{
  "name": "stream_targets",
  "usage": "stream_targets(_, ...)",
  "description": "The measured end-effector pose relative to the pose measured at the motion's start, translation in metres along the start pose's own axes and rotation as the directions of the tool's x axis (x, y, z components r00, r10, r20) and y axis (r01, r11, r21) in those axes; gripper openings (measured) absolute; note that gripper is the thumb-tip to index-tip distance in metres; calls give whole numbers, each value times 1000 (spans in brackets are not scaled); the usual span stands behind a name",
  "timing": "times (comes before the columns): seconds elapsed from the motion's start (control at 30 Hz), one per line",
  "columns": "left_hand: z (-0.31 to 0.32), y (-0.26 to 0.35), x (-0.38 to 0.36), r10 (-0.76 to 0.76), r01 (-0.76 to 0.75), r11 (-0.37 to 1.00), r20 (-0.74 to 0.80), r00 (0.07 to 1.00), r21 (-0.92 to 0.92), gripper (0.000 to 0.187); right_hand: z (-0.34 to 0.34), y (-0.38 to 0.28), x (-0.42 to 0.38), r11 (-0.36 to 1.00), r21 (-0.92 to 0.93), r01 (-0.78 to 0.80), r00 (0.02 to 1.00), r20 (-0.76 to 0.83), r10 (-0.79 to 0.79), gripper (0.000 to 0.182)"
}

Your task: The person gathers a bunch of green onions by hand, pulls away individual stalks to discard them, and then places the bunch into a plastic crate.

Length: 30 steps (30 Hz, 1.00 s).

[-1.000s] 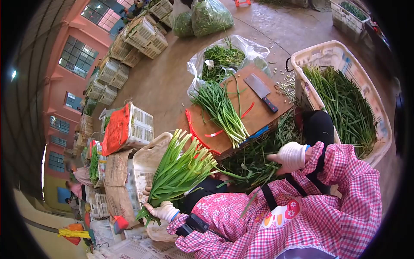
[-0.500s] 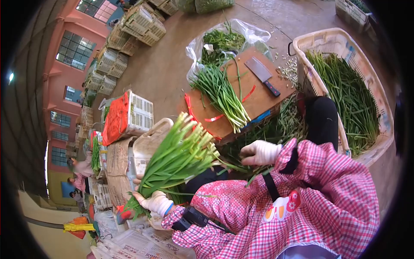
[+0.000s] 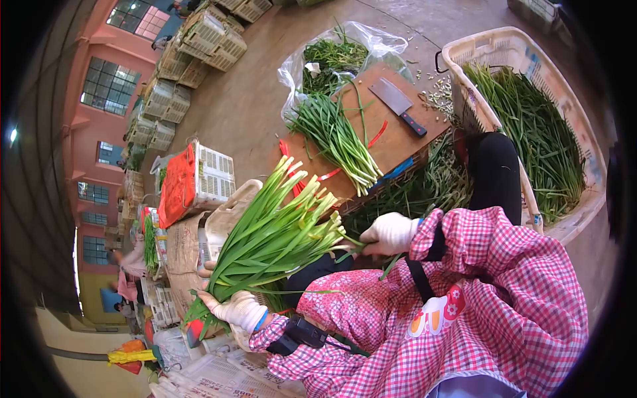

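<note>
A loose bunch of green garlic (image 3: pixel 275 229), with flat leaves and pale stalk ends pointing up and away, lies across my left hand (image 3: pixel 235 308). That hand is wrapped in white tape, and its fingers close around the leafy end. Close to the bunch's right side, my right hand (image 3: pixel 391 232), also taped, pinches a thin green leaf (image 3: pixel 352 242) that trails from the stalks. Beyond them, a second bunch of green garlic (image 3: pixel 338 139) rests on a brown board (image 3: pixel 398 152). A cleaver (image 3: pixel 395 103) with a dark handle lies on the same board.
At the right stands a large pale crate (image 3: pixel 491 113) full of greens. Behind the board is a clear plastic bag (image 3: pixel 385 43) of greens. Loose leaves (image 3: pixel 431 189) lie below the board. A red cloth (image 3: pixel 178 186) covers a white crate (image 3: pixel 215 172) at the left.
My right hand has moved slightly left and up, closer to the bunch, and has closed on a leaf. My left hand keeps its hold; the view has shifted a little.
</note>
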<state>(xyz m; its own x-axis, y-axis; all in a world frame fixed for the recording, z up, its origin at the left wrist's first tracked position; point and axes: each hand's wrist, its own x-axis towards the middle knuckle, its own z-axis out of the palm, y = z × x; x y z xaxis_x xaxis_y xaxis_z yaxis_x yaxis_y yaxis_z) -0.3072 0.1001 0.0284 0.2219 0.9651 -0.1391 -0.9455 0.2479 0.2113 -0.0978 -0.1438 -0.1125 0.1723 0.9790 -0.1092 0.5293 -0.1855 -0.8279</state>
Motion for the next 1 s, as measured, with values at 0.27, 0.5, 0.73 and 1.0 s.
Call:
stream_targets(0.27, 21, 7, -8, 152, -156, 986, 67, 986, 66, 28, -1, 93, -30, 759, -626, -180, 836, 309, 454, 41)
stream_targets(0.5, 18, 24, 16, 282, -282, 955, 15, 959, 95, 25, 32, 35, -3, 767, 642, -16, 997, 72, -39, 98)
stream_targets(0.73, 26, 7, 0, 177, -179, 981, 46, 983, 69, 26, 66, 16, 62, 368, 904, 218, 972, -167, -166, 98)
stream_targets(1.0, 28, -27, -11, 79, -77, 995, -42, 996, 56, 48, 40, -36, 50, -183, 976, 115, 993, -117, -1, 36)
